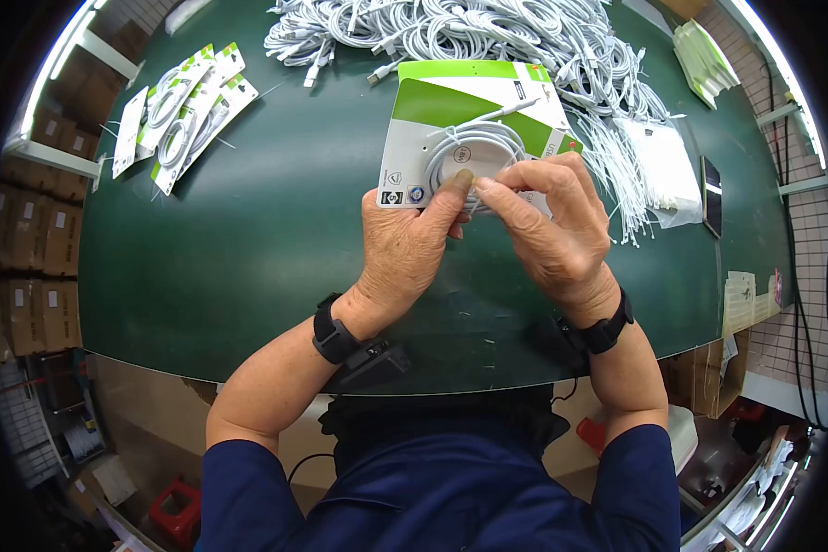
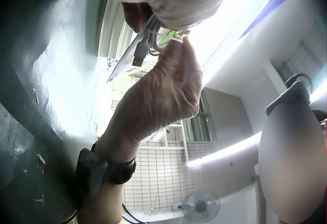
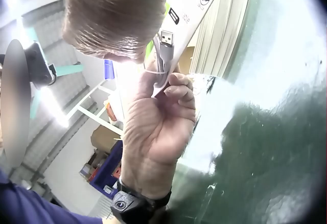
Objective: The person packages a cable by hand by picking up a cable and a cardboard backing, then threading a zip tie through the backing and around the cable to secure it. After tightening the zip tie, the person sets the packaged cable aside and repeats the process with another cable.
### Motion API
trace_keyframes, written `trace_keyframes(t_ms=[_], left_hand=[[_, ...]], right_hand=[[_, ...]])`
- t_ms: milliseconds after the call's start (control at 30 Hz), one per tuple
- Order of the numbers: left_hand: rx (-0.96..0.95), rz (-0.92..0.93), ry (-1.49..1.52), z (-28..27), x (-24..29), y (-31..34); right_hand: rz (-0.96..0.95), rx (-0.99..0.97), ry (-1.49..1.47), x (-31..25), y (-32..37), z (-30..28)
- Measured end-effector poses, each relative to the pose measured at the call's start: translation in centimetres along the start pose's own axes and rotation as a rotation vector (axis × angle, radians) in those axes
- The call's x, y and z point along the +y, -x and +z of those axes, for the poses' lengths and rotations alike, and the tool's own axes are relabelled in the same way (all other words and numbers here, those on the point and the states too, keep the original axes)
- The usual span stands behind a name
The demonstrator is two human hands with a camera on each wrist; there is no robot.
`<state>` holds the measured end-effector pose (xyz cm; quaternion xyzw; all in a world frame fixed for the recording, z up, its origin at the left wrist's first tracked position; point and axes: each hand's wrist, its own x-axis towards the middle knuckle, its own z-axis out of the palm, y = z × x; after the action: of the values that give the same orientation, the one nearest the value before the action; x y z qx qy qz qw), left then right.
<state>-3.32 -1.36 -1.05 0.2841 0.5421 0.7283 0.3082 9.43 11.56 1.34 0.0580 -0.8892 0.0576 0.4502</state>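
Clamps coiled cable [image 1: 497, 135] against card [image 1: 409, 147] in left grip [image 1: 405, 239], pinches white tie [image 2: 176, 38] with right grip [image 1: 561, 225], well in from desk's [image 1: 248, 276] left edge!

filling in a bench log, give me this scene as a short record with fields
left hand: holds the green-and-white card and the coiled cable
right hand: pinches a thin white tie at the coiled cable
surface: dark green table
far side: pile of white cables
far left: cards with coiled cables
right side: white ties, then a phone
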Motion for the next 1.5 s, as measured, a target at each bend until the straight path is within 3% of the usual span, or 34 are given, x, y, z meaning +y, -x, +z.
trace_keyframes(t_ms=[300, 600, 1500], left_hand=[[-0.009, 0.011, 0.030, 0.0, 0.3, 0.0], [-0.003, -0.002, 0.095, 0.1, 1.0, 0.3], [-0.009, -0.014, 0.137, 0.1, 1.4, 0.3]], right_hand=[[-0.004, 0.069, -0.156, -0.4, 0.5, 0.4], [0.113, 0.136, -0.166, -1.0, 0.8, -0.4], [0.200, 0.120, -0.202, -1.4, 1.1, -0.3]])
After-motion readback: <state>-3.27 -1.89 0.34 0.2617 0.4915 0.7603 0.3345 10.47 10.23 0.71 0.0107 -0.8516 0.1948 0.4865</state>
